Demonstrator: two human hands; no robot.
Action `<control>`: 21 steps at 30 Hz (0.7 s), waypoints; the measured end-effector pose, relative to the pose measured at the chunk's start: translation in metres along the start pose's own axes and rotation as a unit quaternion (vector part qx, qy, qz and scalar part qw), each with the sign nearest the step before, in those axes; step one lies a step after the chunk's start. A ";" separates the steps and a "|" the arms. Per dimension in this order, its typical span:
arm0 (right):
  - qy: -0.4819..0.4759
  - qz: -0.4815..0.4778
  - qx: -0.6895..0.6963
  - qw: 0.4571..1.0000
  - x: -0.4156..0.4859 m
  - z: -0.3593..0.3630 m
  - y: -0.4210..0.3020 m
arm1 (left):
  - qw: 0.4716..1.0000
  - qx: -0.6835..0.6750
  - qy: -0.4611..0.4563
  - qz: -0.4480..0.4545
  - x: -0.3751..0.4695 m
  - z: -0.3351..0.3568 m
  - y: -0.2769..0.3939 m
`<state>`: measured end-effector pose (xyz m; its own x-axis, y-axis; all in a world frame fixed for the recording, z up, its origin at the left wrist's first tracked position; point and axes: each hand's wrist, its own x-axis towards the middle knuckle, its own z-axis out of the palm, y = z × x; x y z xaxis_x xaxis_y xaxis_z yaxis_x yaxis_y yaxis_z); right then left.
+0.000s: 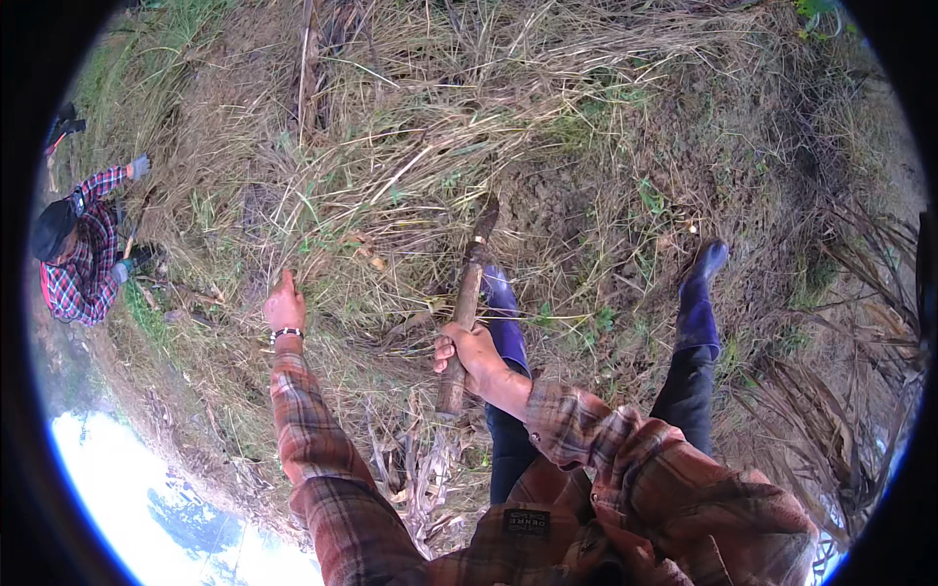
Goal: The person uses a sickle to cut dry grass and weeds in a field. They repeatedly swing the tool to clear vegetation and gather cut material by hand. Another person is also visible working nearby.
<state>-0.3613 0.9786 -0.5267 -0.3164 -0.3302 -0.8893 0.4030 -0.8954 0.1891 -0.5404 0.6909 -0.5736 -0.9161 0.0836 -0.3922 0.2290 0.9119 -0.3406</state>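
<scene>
My right hand point(469, 355) is wrapped round the thick wooden handle point(467, 297) of a cutting tool. Its short, dark, slightly curved blade point(487, 216) points away from me over the cut grass; whether the tip touches the ground is not clear. Out to the left, my left hand point(285, 306) reaches over flattened grass stems point(330, 220) with the index finger extended. The other fingers are curled and partly hidden, so a hold on any stems cannot be made out.
Purple rubber boots point(701, 293) stand apart on matted grass and bare soil point(549, 198). At the far left a person point(84, 249) in a plaid shirt and gloves bends over a handled tool point(130, 240). Dry leafy stalks point(828, 432) stick up on the right.
</scene>
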 end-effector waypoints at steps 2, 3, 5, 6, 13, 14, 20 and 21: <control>0.023 -0.012 -0.035 0.999 -0.010 -0.026 -0.015 | 0.996 -0.077 0.008 0.046 -0.005 0.004 -0.010; 0.023 -0.012 -0.011 1.000 -0.008 -0.040 -0.024 | 0.996 -0.072 0.030 0.041 -0.007 0.005 -0.005; 0.031 -0.029 0.012 0.999 0.002 -0.068 -0.036 | 0.990 -0.110 0.040 0.081 -0.010 0.005 0.011; 0.004 -0.044 0.020 0.999 0.011 -0.080 -0.041 | 0.988 -0.131 0.057 0.051 -0.011 0.005 0.022; 0.220 -0.187 -0.055 0.956 0.100 -0.135 -0.066 | 0.983 -0.156 0.087 0.032 -0.003 0.012 -0.003; 0.273 -0.194 -0.115 0.935 0.106 -0.138 -0.059 | 0.981 -0.179 0.051 0.055 0.005 0.017 -0.023; 0.202 -0.019 -0.179 0.963 0.067 -0.119 0.051 | 0.921 -0.366 0.018 -0.134 0.007 0.061 -0.133; 0.216 -0.069 -0.158 0.961 0.057 -0.118 0.055 | 0.910 -0.413 0.018 -0.018 0.002 0.061 -0.142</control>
<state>-0.2555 0.9464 -0.6161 -0.0264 0.0015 -0.9996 0.6454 -0.7636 -0.0182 -0.5547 0.5368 -0.5784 -0.9316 0.0472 -0.3605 -0.1137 0.9039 0.4123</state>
